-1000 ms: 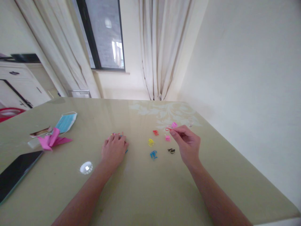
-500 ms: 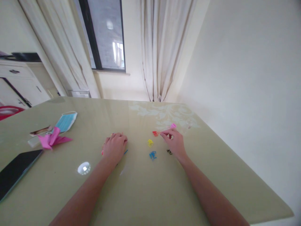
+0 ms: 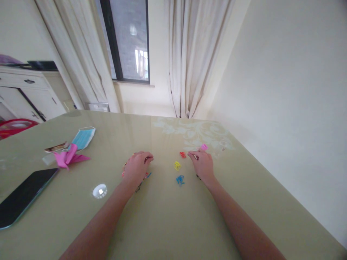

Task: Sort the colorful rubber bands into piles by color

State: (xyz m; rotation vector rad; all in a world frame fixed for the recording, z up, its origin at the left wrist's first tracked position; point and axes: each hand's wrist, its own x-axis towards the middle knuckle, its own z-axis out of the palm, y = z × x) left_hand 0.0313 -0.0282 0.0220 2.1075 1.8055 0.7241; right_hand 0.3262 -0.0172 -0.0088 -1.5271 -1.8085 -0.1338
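My left hand (image 3: pixel 137 167) hovers over a mixed pile of small coloured pieces (image 3: pixel 148 175), thin like little bands or clips, and covers most of it. Its thumb and fingertips are pressed together; anything between them is too small to make out. Just right of the small red pile (image 3: pixel 183 155), my right hand (image 3: pixel 202 165) has its thumb and forefinger pinched, and I cannot see what is in them. Nearer me lie a yellow pile (image 3: pixel 177 165) and a blue pile (image 3: pixel 180 180). Black pieces (image 3: pixel 198 177) show partly under my right wrist, and a pink piece (image 3: pixel 204 147) behind that hand.
Left on the glossy table (image 3: pixel 159 224) lie a black phone (image 3: pixel 27 196), a pink folded-paper figure (image 3: pixel 69 157), a blue face mask (image 3: pixel 84 138) and a small brownish strip (image 3: pixel 56 147). A white wall (image 3: pixel 292 108) borders the table's right side.
My left hand has lifted slightly and its fingertips have come together toward the right. My right hand has drawn back a little from the red pile. The view has shifted slightly left.
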